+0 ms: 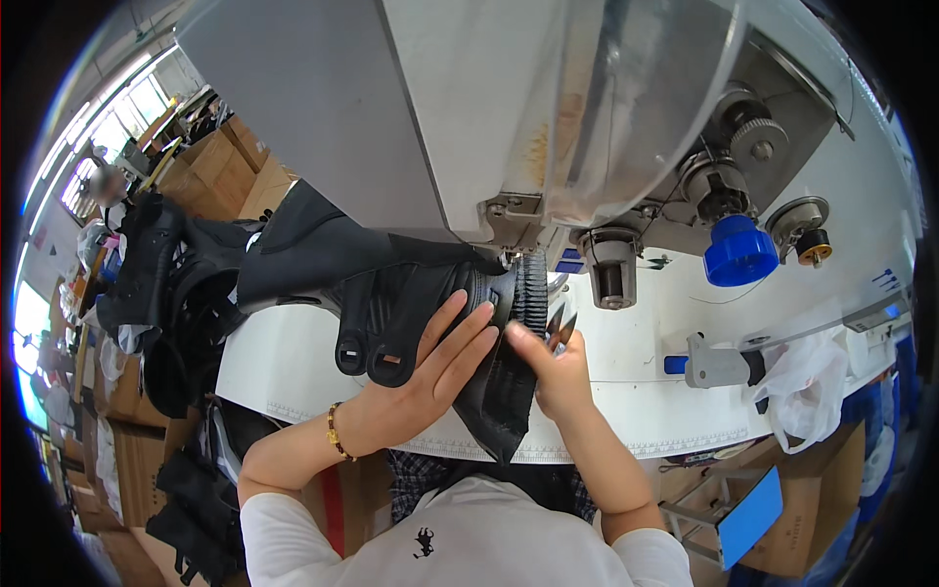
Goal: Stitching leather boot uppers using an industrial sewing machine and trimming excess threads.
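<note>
A black sewn piece [357, 269] with rounded strap ends [393, 362] and a ribbed panel [529, 293] lies under the sewing machine's head [469, 108]. Its ribbed part is close to the presser foot area [509, 256]; the needle itself is too small to make out. My left hand [421, 377] rests flat on the piece beside the straps, fingers stretched out. On the other side, my right hand [559, 377] has its thumb against the piece's edge. Pointed dark blades, apparently thread snips [561, 329], stick out from its curled fingers.
More black sewn pieces [161, 264] are heaped at the left. A blue knob [740, 251] and thread tensioners hang at the machine's right. On the white table [626, 416] sit a grey lever part [719, 364] and a plastic bag [807, 382]. Cardboard boxes [210, 171] stand behind.
</note>
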Tool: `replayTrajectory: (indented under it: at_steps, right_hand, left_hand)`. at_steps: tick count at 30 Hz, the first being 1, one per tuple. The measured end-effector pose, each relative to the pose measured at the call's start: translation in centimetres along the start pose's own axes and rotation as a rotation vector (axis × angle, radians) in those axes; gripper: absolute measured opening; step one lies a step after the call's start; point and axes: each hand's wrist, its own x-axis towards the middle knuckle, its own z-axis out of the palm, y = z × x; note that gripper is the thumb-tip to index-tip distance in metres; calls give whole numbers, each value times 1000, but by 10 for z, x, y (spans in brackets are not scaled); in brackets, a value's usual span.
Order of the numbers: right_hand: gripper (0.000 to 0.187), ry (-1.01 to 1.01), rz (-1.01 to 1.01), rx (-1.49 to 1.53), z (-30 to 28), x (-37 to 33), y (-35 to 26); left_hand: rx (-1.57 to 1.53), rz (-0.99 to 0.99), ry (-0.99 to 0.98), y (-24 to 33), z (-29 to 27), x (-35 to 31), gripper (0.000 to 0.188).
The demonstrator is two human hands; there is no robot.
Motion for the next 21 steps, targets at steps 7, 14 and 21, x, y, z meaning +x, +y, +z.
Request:
replayTrajectory:
  at_steps: [7, 14, 21]
  right_hand:
    - [15, 70, -60, -95, 5, 15, -1]
    - [11, 5, -101, -432, 1, 8, -3]
    - [7, 9, -152, -246, 7, -21, 4]
  left_hand:
    - [190, -26, -7, 5, -6, 2, 47]
    - [336, 22, -61, 7, -1, 1, 48]
    - [545, 42, -11, 10, 5, 3, 40]
